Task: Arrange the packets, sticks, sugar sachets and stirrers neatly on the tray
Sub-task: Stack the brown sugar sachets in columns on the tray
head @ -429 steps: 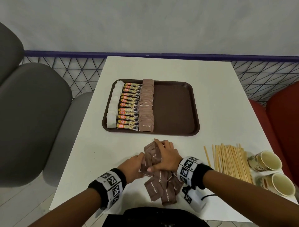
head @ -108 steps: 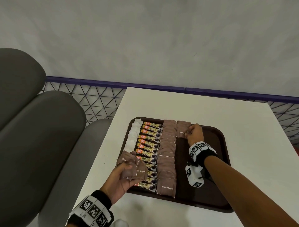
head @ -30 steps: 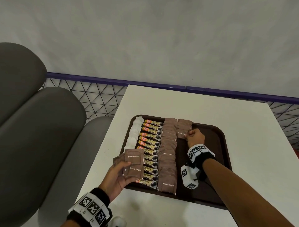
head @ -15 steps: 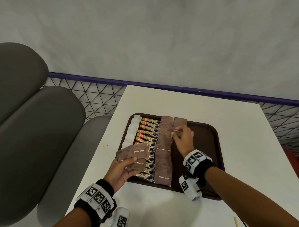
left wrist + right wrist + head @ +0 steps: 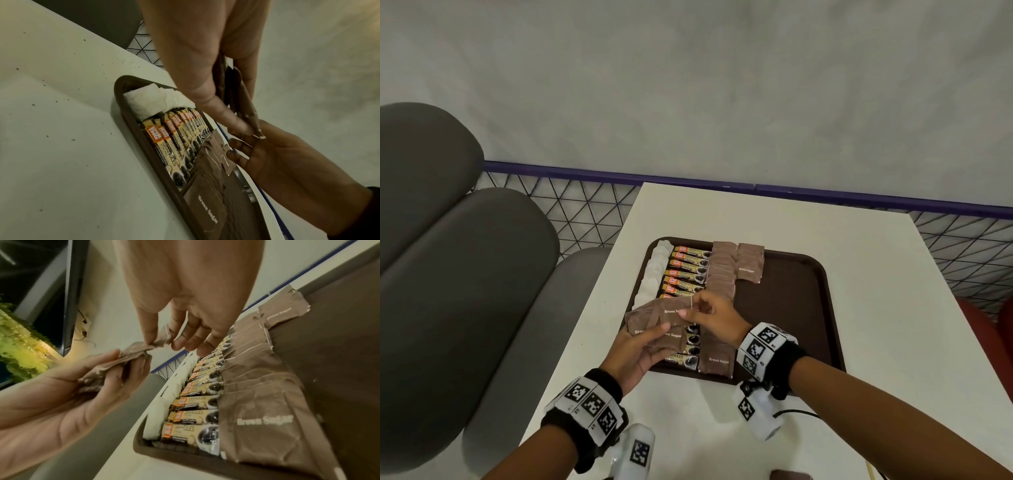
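A dark brown tray (image 5: 798, 308) on the white table holds a column of white packets (image 5: 654, 270), a column of coffee sticks (image 5: 685, 270) and a long row of brown sugar sachets (image 5: 717, 358). A short second row of sachets (image 5: 750, 265) lies at the tray's far end. My left hand (image 5: 637, 346) grips a fanned bunch of brown sugar sachets (image 5: 654, 322) above the tray's near left corner. My right hand (image 5: 709, 315) pinches the top sachet (image 5: 160, 339) of that bunch between thumb and forefinger.
The tray's right half (image 5: 791, 325) is bare. Grey chairs (image 5: 448, 274) stand to the left of the table, and a purple rail with black mesh (image 5: 825, 198) runs behind it. A stirrer tip (image 5: 869, 471) shows at the bottom edge.
My right hand has left the second sachet row and come back left to the bunch, where it now pinches a sachet. The left hand still holds the bunch.
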Demonstrator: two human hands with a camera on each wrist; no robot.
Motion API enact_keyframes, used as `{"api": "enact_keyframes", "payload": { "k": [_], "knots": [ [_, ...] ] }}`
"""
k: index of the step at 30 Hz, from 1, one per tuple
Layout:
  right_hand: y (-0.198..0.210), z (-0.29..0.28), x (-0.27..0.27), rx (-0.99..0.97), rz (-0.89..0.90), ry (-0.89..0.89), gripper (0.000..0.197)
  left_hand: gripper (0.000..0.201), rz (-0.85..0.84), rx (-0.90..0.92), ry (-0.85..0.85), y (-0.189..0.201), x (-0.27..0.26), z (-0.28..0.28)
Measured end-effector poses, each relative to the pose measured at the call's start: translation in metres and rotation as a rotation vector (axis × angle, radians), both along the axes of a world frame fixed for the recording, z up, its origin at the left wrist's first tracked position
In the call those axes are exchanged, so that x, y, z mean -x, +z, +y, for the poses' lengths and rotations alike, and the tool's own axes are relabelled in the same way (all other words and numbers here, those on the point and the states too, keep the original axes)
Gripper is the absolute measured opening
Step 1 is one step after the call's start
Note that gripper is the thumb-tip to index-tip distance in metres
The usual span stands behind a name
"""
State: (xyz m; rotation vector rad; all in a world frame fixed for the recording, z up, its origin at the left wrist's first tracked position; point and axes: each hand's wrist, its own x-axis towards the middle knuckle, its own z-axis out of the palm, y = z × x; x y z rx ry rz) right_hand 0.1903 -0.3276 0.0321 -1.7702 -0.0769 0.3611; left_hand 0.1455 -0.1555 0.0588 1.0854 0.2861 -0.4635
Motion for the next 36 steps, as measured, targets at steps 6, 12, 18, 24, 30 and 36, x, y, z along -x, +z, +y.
{"api": "enact_keyframes", "payload": {
  "k": [6,12,18,24,30,36],
  "knots": [
    [0.004,-0.005,0.001,-0.108,0.096,-0.121,0.009,0.037,-0.003,0.046,-0.009,-0.003,0.003,0.001],
    [-0.005,-0.048,-0.013,-0.004,0.077,-0.510,0.012,0.039,0.045,0.052,0.061,-0.009,-0.001,0.005],
    [-0.017,-0.090,-0.035,0.218,0.109,-0.804,0.025,0.035,0.054,0.053,0.085,-0.011,-0.009,0.008],
    [-0.028,-0.103,-0.048,0.344,0.213,-0.759,0.025,0.037,0.082,0.083,0.090,-0.013,-0.014,0.009],
    [-0.048,-0.104,-0.068,0.451,0.261,-0.727,0.016,0.061,0.098,0.083,0.079,-0.017,-0.020,0.012],
    [-0.059,-0.108,-0.082,0.595,0.281,-0.689,0.013,0.033,0.091,0.091,0.093,-0.023,-0.027,0.015]
  ]
}}
